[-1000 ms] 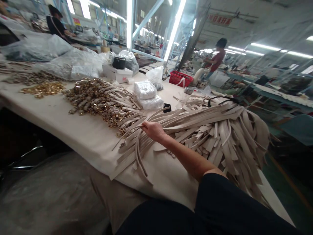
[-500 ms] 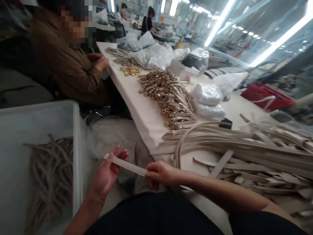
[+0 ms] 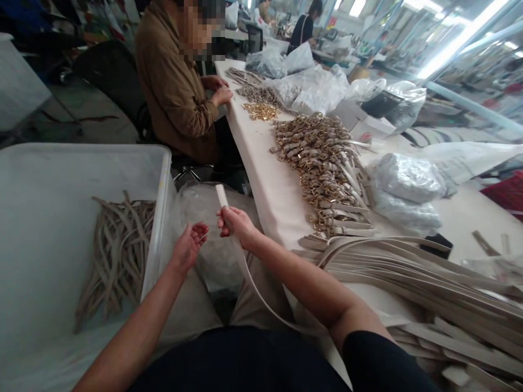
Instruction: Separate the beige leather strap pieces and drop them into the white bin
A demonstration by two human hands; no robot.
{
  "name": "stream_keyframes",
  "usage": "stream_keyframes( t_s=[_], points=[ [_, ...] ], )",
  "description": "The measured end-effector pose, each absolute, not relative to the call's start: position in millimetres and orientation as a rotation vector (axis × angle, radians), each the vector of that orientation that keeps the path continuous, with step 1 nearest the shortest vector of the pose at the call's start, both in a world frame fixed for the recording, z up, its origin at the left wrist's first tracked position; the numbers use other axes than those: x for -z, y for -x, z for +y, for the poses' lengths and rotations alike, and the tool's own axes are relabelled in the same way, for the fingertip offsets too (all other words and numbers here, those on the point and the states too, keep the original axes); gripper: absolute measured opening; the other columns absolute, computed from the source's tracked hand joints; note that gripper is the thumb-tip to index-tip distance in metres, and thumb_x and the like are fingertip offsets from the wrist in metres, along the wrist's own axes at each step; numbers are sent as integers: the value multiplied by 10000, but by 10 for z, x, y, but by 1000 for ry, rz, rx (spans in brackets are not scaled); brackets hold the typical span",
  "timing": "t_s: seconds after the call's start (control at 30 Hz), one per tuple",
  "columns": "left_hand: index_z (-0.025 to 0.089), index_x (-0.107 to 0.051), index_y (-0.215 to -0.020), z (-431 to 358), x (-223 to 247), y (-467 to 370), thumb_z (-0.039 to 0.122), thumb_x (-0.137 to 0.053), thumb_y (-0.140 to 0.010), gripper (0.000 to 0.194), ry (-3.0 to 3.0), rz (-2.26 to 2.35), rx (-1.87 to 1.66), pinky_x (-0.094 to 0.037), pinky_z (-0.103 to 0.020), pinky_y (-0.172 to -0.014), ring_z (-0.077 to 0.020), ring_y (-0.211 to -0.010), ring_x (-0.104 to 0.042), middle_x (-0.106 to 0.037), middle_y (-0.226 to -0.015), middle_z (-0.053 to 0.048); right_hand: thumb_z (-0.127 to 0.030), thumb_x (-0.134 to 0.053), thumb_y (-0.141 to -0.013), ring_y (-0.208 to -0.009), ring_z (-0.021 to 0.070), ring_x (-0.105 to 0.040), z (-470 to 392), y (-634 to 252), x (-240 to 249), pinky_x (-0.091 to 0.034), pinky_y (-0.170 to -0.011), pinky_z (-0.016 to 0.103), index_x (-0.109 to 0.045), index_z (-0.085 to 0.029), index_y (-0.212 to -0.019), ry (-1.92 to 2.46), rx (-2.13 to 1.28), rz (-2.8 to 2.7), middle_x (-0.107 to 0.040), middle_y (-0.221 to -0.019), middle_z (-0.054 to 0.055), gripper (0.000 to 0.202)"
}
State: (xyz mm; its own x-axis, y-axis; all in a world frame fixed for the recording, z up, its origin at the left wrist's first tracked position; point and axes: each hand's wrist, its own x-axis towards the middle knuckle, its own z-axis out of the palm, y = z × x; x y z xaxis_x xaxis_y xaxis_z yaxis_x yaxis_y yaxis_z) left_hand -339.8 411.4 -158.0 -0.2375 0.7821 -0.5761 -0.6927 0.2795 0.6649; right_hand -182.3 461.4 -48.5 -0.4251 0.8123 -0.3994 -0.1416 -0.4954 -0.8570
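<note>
My right hand (image 3: 237,224) is closed around a long beige strap (image 3: 221,196) near one end. The short end points up past my fingers, and the rest of the strap (image 3: 254,288) hangs in a curve below my wrist toward my lap. My left hand (image 3: 191,245) is just left of it, apart from the strap, palm turned up and fingers loosely bent and apart. A thin pale line shows at its fingertips, too small to name.
A plastic bin (image 3: 165,179) holding strap pieces (image 3: 116,256) stands at left. On the table (image 3: 261,185) lie buckled straps (image 3: 322,163), gold hardware (image 3: 260,111), long straps (image 3: 388,267) and plastic-wrapped packs (image 3: 408,177). A co-worker in a brown jacket (image 3: 175,81) sits beyond.
The view has swung left. My left hand has come off the strap it was touching. My right hand has lifted the strap, turning its end upward.
</note>
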Motion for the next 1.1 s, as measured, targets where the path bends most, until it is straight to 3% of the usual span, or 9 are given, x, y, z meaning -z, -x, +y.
stream_keyframes(
  t_s=[0.17, 0.33, 0.43, 0.57, 0.87, 1.1],
  points=[
    [168, -643, -872, 4578, 2317, 3448, 238, -501, -1013, 213, 111, 1373, -1201, -505, -217, -656, -119, -722, -655, -692, -872, -56, -371, -589, -941, -414, 58, -419, 4881, 1634, 556, -442, -460, 190, -555, -176, -825, 1178, -1802, -656, -560, -598, -51, 230],
    [135, -630, -1032, 4974, 2898, 3289, 397, -577, -988, 271, 240, 1465, -1049, -539, -300, -677, -154, -747, -630, -662, -955, -63, -392, -628, -917, -437, 59, -418, 4900, 1573, 522, -433, -473, 191, -568, -179, -848, 1145, -1867, -572, -574, -629, -42, 232],
    [140, -637, -1067, 5147, 3093, 3230, 388, -606, -975, 267, 257, 1463, -1060, -560, -314, -690, -156, -775, -633, -663, -991, -62, -373, -598, -931, -444, 62, -421, 4906, 1576, 511, -430, -476, 194, -578, -177, -862, 1142, -1900, -530, -576, -638, -36, 209],
    [138, -648, -1038, 5199, 3213, 3216, 295, -619, -972, 172, 248, 1480, -1106, -565, -293, -674, -140, -755, -632, -668, -966, -47, -388, -605, -923, -452, 68, -421, 4926, 1561, 497, -435, -481, 203, -584, -180, -868, 1141, -1926, -532, -578, -645, -32, 216],
    [144, -623, -1104, 5022, 3260, 3312, 391, -608, -973, 280, 203, 1633, -1037, -550, -287, -634, -144, -742, -617, -645, -980, -56, -393, -587, -939, -456, 70, -431, 4913, 1554, 449, -445, -490, 204, -580, -183, -877, 1099, -1963, -561, -580, -648, -33, 219],
    [132, -647, -1003, 5133, 3193, 3256, 298, -622, -962, 173, -92, 1775, -1011, -563, -329, -716, -164, -793, -644, -670, -953, -53, -393, -602, -937, -462, 69, -432, 4902, 1543, 448, -450, -501, 207, -584, -184, -881, 1099, -1933, -590, -581, -655, -33, 217]
  ],
)
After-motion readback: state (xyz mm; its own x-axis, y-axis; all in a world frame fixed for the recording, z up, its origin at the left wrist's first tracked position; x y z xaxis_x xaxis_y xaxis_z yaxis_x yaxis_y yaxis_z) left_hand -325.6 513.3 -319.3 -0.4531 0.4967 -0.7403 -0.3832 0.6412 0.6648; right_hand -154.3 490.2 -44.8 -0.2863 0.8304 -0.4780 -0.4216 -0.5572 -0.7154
